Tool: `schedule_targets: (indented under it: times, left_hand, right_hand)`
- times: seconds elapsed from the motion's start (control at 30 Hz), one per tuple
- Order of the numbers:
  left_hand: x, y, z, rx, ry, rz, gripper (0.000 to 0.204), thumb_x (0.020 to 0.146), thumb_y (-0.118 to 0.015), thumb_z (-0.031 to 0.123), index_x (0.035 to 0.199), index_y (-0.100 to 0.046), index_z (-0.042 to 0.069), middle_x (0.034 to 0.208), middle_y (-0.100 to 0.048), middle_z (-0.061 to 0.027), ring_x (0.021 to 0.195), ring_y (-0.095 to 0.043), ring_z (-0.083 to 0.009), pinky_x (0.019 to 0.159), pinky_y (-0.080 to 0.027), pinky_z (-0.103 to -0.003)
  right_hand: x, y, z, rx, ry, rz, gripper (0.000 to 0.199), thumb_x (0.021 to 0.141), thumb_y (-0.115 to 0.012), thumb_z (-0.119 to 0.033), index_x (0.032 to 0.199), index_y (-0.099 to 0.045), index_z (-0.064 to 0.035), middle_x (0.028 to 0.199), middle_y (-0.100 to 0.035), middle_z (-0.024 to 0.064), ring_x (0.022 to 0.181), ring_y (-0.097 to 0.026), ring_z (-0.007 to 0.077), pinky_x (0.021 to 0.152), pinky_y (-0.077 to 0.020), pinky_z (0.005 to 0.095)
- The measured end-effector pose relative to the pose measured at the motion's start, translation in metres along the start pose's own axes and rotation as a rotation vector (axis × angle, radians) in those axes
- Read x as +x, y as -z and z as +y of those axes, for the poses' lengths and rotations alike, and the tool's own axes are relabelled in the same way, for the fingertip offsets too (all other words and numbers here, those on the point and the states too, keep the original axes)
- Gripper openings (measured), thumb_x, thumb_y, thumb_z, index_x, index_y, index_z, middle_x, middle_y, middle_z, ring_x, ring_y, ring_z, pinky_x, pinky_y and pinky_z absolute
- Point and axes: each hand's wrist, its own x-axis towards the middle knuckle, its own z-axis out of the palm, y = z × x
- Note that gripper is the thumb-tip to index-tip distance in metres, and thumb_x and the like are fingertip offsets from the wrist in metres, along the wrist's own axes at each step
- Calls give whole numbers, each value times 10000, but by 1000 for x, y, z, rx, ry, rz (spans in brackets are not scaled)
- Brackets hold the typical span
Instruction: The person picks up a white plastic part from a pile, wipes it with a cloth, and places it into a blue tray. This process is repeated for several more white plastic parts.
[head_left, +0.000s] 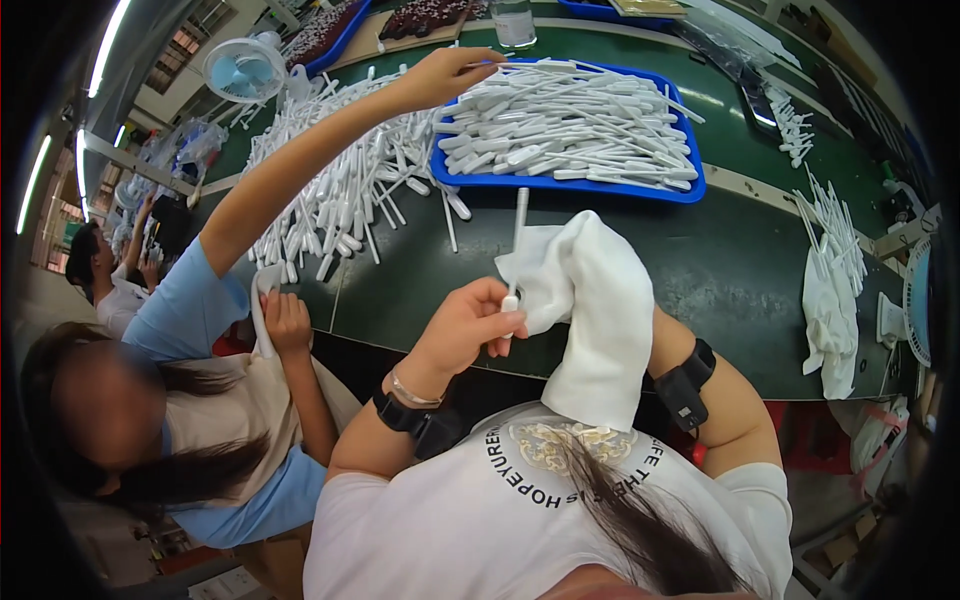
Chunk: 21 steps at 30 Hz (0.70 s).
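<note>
**One stick in hand, one cloth around it**

The left hand (462, 325) is closed on a single white plastic stick (517, 245), pinching it at its lower end; the stick stands nearly upright over the near edge of the green table (720, 265). The right hand is hidden inside one white cloth (590, 310) that drapes over it and touches the stick's lower part; whether its fingers are closed cannot be told. Each of the person's wrists carries one black band.

One blue tray (690, 185) sits behind the stick, heaped with white sticks too many to count. A second loose heap of sticks (330, 190) lies on the table to its left, and a smaller scatter (830, 225) to the right, beside another white cloth (830, 320).

A co-worker's arm (300, 170) in a light-blue sleeve stretches across to the tray, its hand (450, 75) touching a stick at the tray's far corner; the co-worker's other hand (285, 320) grips a white piece at the table's edge. One small fan (245, 70) stands at the far left.
</note>
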Motion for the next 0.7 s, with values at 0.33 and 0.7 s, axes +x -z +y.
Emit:
schedule_targets:
  times: [0.33,0.7]
  left_hand:
    - [30,-31,-4,429,52,-78,157,783,-605,144,814,-536,6,650,-584,-34,487,-493,-59,428,-377,-178]
    - [20,-23,-2,314,-21,-34,108,802,-572,113,806,-557,6,664,-595,-52,465,-475,-46,410,-358,-158]
  right_hand:
    - [-17,21,13,-95,-229,5,265,814,-562,-174,1010,-505,-5,875,-576,77,712,-557,110,568,-476,235]
    - [-9,22,16,-4,-109,13,333,811,-569,-161,1098,-479,-18,968,-555,61,833,-538,111,690,-474,251]
